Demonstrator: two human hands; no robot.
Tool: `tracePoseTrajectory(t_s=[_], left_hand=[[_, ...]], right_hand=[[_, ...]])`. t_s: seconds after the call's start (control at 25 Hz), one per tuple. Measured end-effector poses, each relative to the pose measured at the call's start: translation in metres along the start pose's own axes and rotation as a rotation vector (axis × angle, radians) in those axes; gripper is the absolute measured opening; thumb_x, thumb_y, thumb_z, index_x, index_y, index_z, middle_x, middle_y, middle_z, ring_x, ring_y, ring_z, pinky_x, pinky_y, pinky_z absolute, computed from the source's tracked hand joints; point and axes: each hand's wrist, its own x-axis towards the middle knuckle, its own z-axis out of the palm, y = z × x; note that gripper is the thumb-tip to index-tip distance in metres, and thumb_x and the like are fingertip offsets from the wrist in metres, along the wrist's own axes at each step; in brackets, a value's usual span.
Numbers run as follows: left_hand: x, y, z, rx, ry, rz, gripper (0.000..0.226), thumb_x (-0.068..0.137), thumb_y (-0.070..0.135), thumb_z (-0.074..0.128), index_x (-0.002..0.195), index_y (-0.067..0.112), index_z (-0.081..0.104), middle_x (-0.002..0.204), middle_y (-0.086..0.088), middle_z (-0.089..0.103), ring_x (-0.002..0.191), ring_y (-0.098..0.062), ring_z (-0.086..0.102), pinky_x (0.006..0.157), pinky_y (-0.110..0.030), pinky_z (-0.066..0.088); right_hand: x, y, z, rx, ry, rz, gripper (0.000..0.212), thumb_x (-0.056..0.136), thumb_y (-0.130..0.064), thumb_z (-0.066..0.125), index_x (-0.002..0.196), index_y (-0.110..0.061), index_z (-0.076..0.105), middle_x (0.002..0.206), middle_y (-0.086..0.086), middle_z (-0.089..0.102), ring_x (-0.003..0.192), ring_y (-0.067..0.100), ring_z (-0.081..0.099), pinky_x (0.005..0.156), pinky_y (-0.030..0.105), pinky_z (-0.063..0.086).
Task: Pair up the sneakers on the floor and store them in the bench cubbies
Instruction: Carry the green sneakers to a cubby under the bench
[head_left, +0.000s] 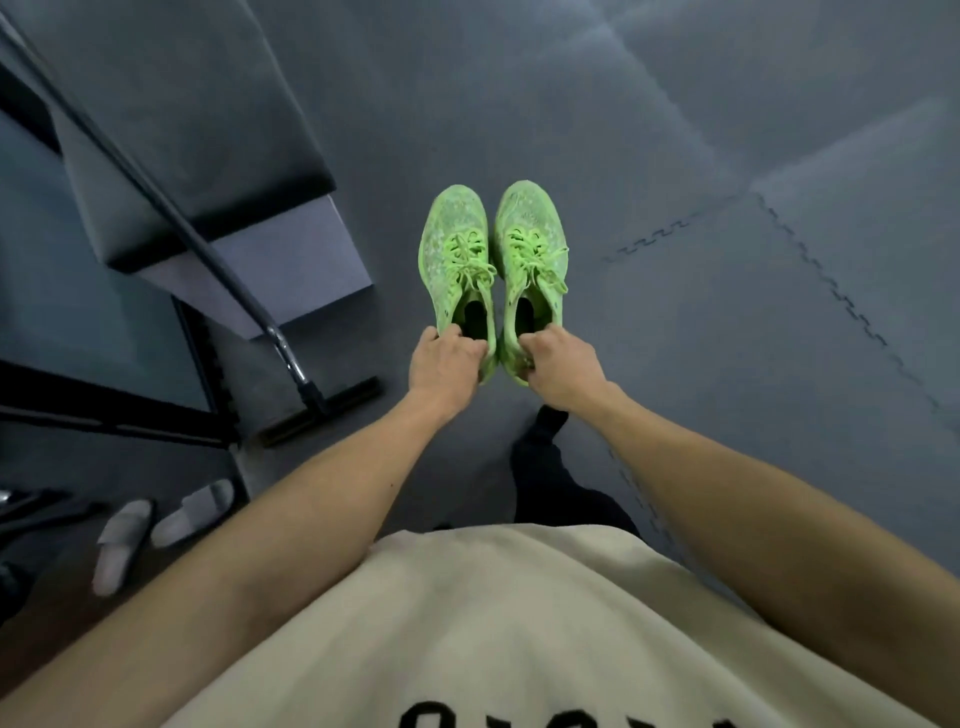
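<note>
Two neon green sneakers are held side by side in front of me, toes pointing away, above the grey mat floor. My left hand (445, 366) grips the heel collar of the left green sneaker (454, 244). My right hand (558, 369) grips the heel of the right green sneaker (532, 234). The two shoes nearly touch along their inner sides. A dark padded bench (208, 156) with a pale lower block stands to the left; no cubby opening shows in this view.
Grey interlocking floor mats (753, 286) cover the floor ahead and right. A black metal bar (218, 260) slants across the bench to a foot near my left hand. Two white slippers (156, 525) lie at lower left. My dark-trousered leg (550, 467) is below the shoes.
</note>
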Motion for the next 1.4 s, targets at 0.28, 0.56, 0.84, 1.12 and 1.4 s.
tracePoseTrajectory(t_s=[0.28, 0.56, 0.84, 1.12, 1.4], left_hand=[[0.209, -0.004, -0.058, -0.008, 0.04, -0.045, 0.014, 0.087, 0.016, 0.058, 0.097, 0.024, 0.063, 0.098, -0.002, 0.067, 0.104, -0.021, 0.053, 0.089, -0.034, 0.033], [0.388, -0.061, -0.109, -0.048, 0.023, -0.141, 0.016, 0.083, 0.011, 0.057, 0.091, 0.023, 0.062, 0.096, -0.004, 0.064, 0.098, -0.022, 0.053, 0.086, -0.032, 0.033], [0.591, -0.174, -0.167, -0.082, 0.043, -0.183, 0.016, 0.087, 0.011, 0.055, 0.09, 0.024, 0.062, 0.097, -0.003, 0.058, 0.089, -0.023, 0.052, 0.085, -0.03, 0.034], [0.775, -0.271, -0.226, -0.056, 0.033, -0.184, 0.012, 0.084, 0.012, 0.062, 0.084, 0.024, 0.06, 0.091, -0.003, 0.061, 0.089, -0.022, 0.052, 0.083, -0.031, 0.034], [0.972, -0.328, -0.281, -0.085, 0.064, -0.276, 0.013, 0.088, 0.012, 0.061, 0.088, 0.025, 0.062, 0.094, 0.001, 0.06, 0.092, -0.02, 0.051, 0.084, -0.029, 0.035]], right_hand=[[0.176, 0.09, -0.105, -0.059, -0.011, -0.052, 0.017, 0.084, -0.009, 0.056, 0.075, -0.017, 0.043, 0.087, 0.009, 0.048, 0.08, 0.036, 0.059, 0.06, 0.033, 0.038], [0.359, 0.123, -0.187, -0.049, 0.004, -0.099, 0.025, 0.082, -0.007, 0.052, 0.066, -0.018, 0.037, 0.082, 0.007, 0.045, 0.077, 0.035, 0.057, 0.059, 0.033, 0.034], [0.592, 0.116, -0.265, -0.031, 0.006, -0.101, 0.02, 0.081, -0.009, 0.055, 0.069, -0.017, 0.042, 0.08, 0.008, 0.048, 0.077, 0.037, 0.06, 0.058, 0.032, 0.036], [0.791, 0.121, -0.344, 0.006, 0.0, -0.08, 0.02, 0.082, -0.008, 0.053, 0.07, -0.017, 0.039, 0.086, 0.009, 0.048, 0.08, 0.037, 0.059, 0.061, 0.034, 0.04], [0.998, 0.162, -0.43, -0.025, -0.018, -0.173, 0.013, 0.082, -0.007, 0.054, 0.076, -0.018, 0.048, 0.095, 0.013, 0.058, 0.083, 0.037, 0.061, 0.061, 0.034, 0.039]])
